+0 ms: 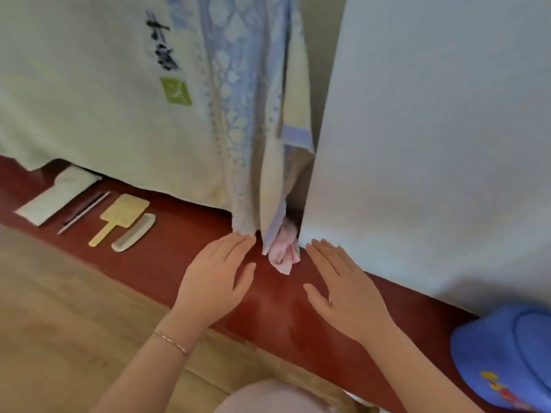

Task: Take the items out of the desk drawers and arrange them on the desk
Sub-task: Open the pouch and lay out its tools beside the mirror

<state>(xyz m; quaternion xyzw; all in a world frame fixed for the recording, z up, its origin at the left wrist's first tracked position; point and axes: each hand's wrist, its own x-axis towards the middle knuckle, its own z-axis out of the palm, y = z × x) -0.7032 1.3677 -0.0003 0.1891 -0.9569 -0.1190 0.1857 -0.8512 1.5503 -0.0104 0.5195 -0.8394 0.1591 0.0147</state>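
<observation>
My left hand and my right hand lie flat and empty on the dark red desk top, fingers spread, palms down. Between their fingertips a small pink crumpled cloth rests at the foot of hanging towels. Farther left on the desk, laid side by side, are a white envelope-like paper, two thin pens, a yellow wooden hand mirror and a pale comb. No drawer is visible.
A cream towel with dark lettering, a blue patterned towel and a light grey cloth hang down over the desk's back. A blue cap sits at the right end. Tan floor lies to the left.
</observation>
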